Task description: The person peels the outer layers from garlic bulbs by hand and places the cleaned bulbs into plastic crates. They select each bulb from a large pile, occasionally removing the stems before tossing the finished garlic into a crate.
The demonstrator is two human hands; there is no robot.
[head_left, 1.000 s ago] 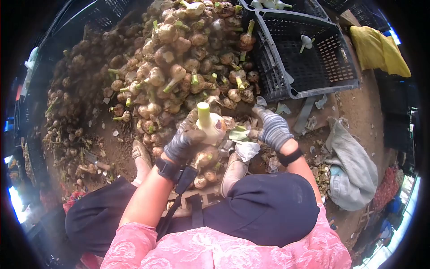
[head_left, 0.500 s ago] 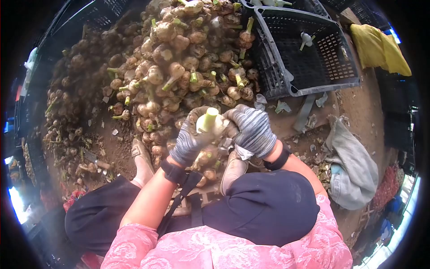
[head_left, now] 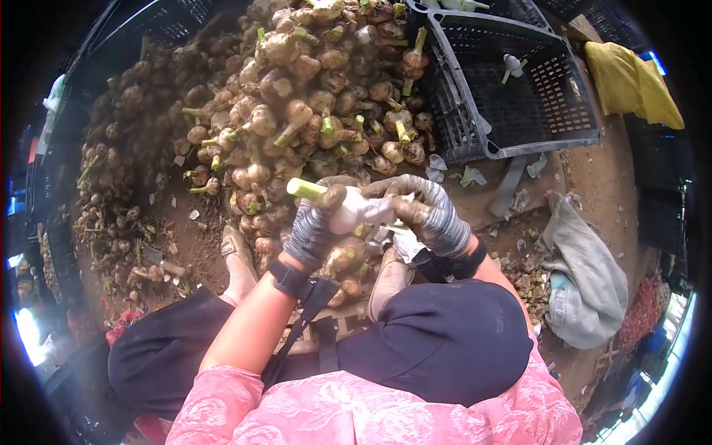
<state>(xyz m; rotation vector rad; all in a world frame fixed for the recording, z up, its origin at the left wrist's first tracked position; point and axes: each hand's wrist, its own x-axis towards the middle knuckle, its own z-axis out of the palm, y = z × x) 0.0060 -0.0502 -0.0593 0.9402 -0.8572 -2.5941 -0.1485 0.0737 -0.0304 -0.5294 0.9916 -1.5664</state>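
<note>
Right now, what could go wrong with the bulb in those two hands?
The white bulb, held between the left hand and right hand, might slip and drop onto the dirty bulbs at the feet. The heaped pile rises close behind; a nudge might send bulbs rolling down.

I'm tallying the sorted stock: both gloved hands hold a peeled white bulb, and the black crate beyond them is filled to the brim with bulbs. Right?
Not quite. In the head view the black crate is nearly empty: only a lone bulb lies on its floor. The rest stands: the left hand and right hand hold a peeled white bulb.
</note>
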